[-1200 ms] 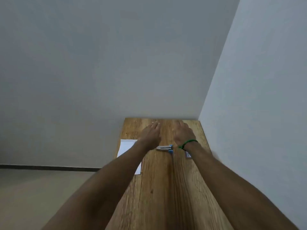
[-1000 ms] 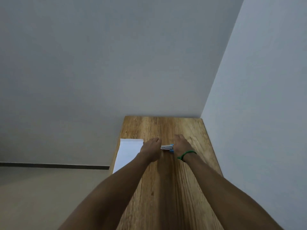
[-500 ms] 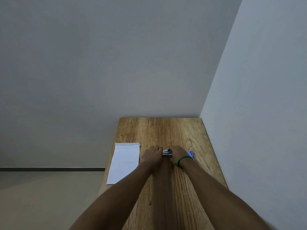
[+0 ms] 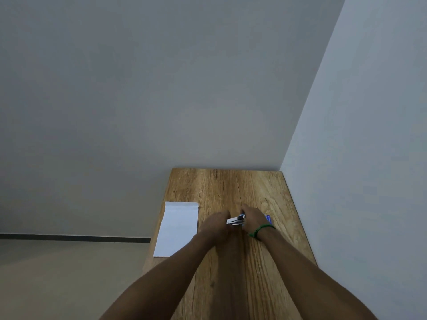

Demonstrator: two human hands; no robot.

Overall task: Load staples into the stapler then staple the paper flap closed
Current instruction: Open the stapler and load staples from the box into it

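Observation:
A small silver and blue stapler (image 4: 235,220) is held between both hands above the middle of the wooden table (image 4: 231,188). My left hand (image 4: 215,227) grips its left end and my right hand (image 4: 253,219), with a green band at the wrist, grips its right end. Most of the stapler is hidden by my fingers. A white sheet of paper (image 4: 176,228) with a folded flap at its far end lies flat at the table's left edge, just left of my left hand. A small blue and white staple box (image 4: 268,219) peeks out behind my right wrist.
The narrow table stands in a corner, with a grey wall behind it and a white wall (image 4: 358,158) along its right side. Its left edge drops to a beige floor (image 4: 69,273). The paper slightly overhangs that left edge.
Both hands came back from the far part of the table and closed on the stapler. The view tilted down a little, so the paper and the staple box show more fully.

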